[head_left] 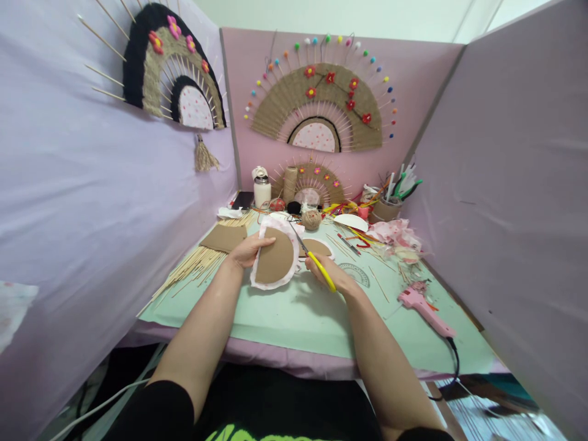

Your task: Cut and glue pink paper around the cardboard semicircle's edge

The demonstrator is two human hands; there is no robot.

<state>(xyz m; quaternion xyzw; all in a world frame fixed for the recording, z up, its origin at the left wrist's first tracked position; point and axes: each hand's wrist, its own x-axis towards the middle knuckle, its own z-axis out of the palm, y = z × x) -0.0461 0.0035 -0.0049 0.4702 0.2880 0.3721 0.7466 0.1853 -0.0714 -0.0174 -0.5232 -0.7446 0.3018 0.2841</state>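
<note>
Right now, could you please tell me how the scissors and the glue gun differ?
The scissors are yellow-handled; the glue gun is pink. The scissors are in the right hand, while the glue gun lies on the table. The glue gun has a black cord; the scissors have none. Both are tools.

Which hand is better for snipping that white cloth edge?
Probably the right hand: it holds the yellow scissors, blades beside the cloth. The left hand is busy gripping the brown half-round piece.
</note>
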